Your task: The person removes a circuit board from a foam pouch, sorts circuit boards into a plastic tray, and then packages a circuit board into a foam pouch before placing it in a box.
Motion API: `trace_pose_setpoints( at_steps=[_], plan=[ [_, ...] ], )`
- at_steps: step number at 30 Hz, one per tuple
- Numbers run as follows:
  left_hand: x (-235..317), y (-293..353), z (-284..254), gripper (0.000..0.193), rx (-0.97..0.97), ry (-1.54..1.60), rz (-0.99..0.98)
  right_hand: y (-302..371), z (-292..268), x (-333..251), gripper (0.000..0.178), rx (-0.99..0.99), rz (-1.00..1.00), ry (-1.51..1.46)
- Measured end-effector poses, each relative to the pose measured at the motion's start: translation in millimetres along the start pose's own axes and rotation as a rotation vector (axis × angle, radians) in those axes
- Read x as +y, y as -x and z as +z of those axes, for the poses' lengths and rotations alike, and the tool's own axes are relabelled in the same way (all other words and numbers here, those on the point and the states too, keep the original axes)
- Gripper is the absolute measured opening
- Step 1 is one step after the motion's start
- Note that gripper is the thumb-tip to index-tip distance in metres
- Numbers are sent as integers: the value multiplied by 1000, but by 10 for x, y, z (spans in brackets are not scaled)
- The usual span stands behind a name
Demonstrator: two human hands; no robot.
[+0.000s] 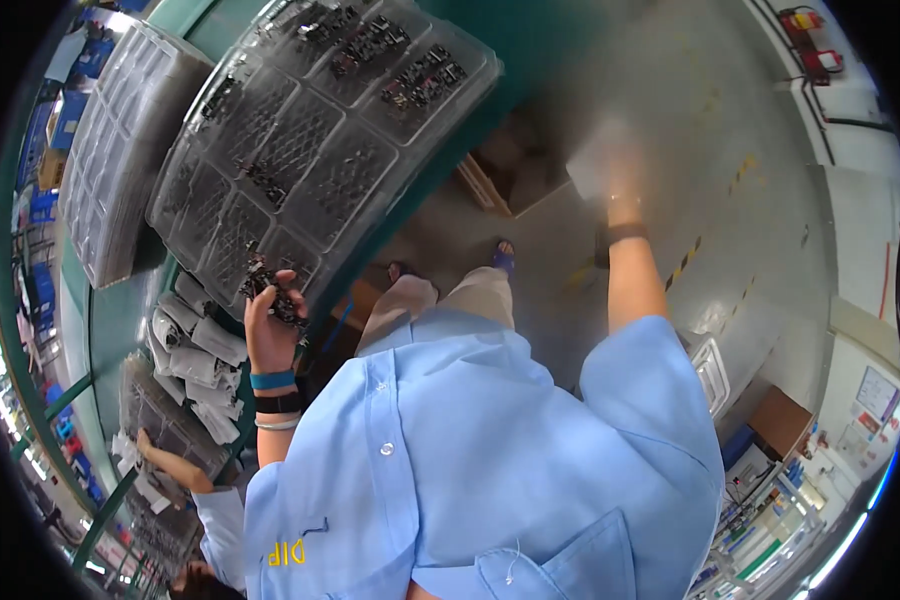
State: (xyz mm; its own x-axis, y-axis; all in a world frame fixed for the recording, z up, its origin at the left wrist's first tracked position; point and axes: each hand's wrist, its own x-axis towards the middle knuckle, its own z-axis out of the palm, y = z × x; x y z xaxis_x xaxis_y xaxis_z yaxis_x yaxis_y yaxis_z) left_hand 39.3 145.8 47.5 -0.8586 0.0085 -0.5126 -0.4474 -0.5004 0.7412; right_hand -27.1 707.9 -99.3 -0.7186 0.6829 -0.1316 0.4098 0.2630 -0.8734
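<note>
My left hand (273, 318) is curled round a clump of small black electronic parts with metal pins (260, 276), at the near corner of a clear compartment tray (315, 105). More such parts lie in the tray, heaped in its far compartments and sparse in the nearer ones. Out to the right, away from the bench, my right hand (625, 165) is smeared by blur, so its fingers do not show. A whitish, blurred patch (592, 168) adjoins it; whether the hand holds this I cannot make out.
Left of the tray rises a stack of clear trays (130, 140) on the green bench (435, 185). Several whitish wrapped packets (198, 350) lie nearer. At lower left a co-worker's arm (175, 465) reaches to another tray (155, 405). A cardboard box (485, 185) stands on the floor.
</note>
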Motion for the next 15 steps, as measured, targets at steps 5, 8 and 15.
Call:
trace_pose_setpoints(
  at_steps=[5, 8, 15],
  plan=[
    [-349, 63, 94, 34, 240, 29, -17, -210, 354, -6, 41, -130, -30, 179],
    [-545, 144, 438, 35, 226, 14, 33, -533, 486, 856, 41, -170, -16, 350],
    [-1495, 364, 652, 33, 356, 50, -130, -339, 847, 2830, 34, -380, 91, 54]
  ],
)
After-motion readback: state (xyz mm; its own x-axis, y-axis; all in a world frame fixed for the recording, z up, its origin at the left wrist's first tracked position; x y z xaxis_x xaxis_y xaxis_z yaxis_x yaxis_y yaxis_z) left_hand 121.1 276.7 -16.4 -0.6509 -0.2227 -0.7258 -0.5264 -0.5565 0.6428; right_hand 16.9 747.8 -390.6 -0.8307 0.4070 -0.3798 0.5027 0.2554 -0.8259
